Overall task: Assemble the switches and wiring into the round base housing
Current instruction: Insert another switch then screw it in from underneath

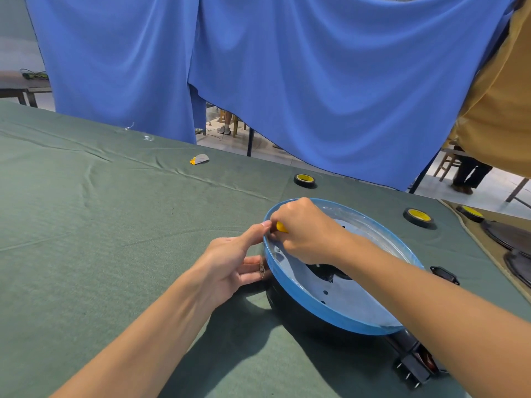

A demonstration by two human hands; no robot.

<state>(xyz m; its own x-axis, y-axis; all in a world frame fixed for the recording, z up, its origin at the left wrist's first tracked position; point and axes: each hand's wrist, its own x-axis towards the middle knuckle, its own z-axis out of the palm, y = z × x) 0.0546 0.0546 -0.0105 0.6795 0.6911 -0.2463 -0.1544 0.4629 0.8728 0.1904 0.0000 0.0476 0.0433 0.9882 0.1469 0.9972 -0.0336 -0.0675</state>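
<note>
While the round base housing (pixel 330 314) sat tilted on the green cloth (pixel 100 225), its blue rim was met by both hands at the far-left edge. The right hand (pixel 304 228) was curled knuckles-up over the rim w/ a small yellow piece (pixel 281 227) pinched in its fingers, just inside the rim. What exactly that piece was couldn't be told. The left hand (pixel 227 265) was laid just outside the housing: thumb straight, tip pressed on the rim next to the yellow piece, other fingers stretched flat vs. the outer wall lower down. So the hands were close together, approx. touching at the thumb.

Under the right forearm, the housing's pale inner plate w/ small holes and a dark centre opening was seen. A black switch (pixel 444 274) lay on the cloth just beyond the right forearm, outside the housing. A second black part w/ metal pins (pixel 413 366) lay below the right forearm, at the housing's near edge.

Beyond the right hand, two tape rolls (pixel 305 180) (pixel 419 217) lay flat. Well beyond the left hand a small yellow-grey scrap (pixel 199 159) lay, w/ a blue curtain (pixel 287 67) hung behind.
</note>
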